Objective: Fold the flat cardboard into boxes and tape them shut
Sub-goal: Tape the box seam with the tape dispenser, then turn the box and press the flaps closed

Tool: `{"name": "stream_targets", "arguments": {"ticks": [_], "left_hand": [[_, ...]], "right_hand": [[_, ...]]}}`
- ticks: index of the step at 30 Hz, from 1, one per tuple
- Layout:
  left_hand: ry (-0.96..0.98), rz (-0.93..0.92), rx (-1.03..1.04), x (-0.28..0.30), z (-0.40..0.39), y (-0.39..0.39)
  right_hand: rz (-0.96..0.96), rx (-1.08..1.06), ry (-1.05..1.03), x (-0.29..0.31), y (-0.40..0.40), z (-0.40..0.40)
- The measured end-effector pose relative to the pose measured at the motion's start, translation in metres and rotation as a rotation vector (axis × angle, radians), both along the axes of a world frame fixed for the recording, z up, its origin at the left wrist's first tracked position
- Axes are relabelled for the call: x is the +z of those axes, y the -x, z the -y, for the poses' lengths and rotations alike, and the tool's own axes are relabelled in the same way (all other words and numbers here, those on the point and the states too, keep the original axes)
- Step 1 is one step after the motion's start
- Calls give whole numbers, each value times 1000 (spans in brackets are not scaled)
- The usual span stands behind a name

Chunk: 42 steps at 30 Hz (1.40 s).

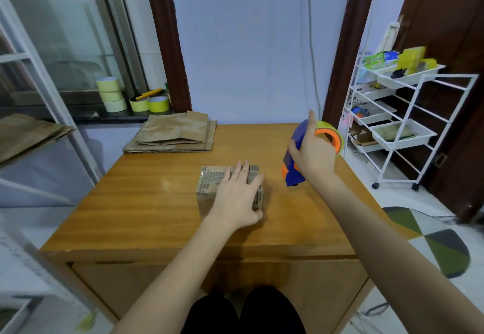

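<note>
Nearest the viewer, the left hand (237,197) lies flat on top of the small folded box (209,189), fingers straight and pointing away, thumb reaching over the box's right edge. It presses the flaps down rather than clutching them. The box sits near the middle of the wooden table (146,210), and its top already shows a glossy strip, probably tape, though how much of the seam is covered cannot be told because the hand hides most of it.

A little farther and to the right, the right hand (313,150) wraps around the blue-and-orange tape dispenser (294,168), index finger stretched up along its back. The dispenser is held just above the table with its roll end farther away and its lower end near. It is near the box but apart from it, on the box's right side.

So the box lies to the left of the gripped tool and slightly nearer. The right hand is the one to carry the tool across, while the left would need to clear the box top first.

At the far left corner of the table rests the stack of flat cardboard (171,134), still to be folded.
</note>
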<state>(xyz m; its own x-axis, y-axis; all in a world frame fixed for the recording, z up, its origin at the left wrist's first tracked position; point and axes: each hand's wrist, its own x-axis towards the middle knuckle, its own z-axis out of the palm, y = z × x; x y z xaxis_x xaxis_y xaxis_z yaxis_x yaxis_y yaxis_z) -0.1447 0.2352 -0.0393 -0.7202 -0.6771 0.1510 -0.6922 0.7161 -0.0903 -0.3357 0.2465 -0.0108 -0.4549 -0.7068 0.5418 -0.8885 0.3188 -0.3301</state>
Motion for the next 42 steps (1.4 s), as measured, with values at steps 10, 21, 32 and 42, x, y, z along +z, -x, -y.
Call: {"name": "stream_targets", "arguments": {"ticks": [10,21,32,42], "left_hand": [[17,-16,33,-2,2,1],[-398,-493,88,14,0,-9],[-302,-661,226,30,10,-40],[-687,-898,325,14,8,-58]], "right_hand": [[353,361,153,-47,-9,-12],[257,445,15,-57,10,-63],[434,465,6,-82,20,-83],[270,309,289,-69,-2,-84]]}}
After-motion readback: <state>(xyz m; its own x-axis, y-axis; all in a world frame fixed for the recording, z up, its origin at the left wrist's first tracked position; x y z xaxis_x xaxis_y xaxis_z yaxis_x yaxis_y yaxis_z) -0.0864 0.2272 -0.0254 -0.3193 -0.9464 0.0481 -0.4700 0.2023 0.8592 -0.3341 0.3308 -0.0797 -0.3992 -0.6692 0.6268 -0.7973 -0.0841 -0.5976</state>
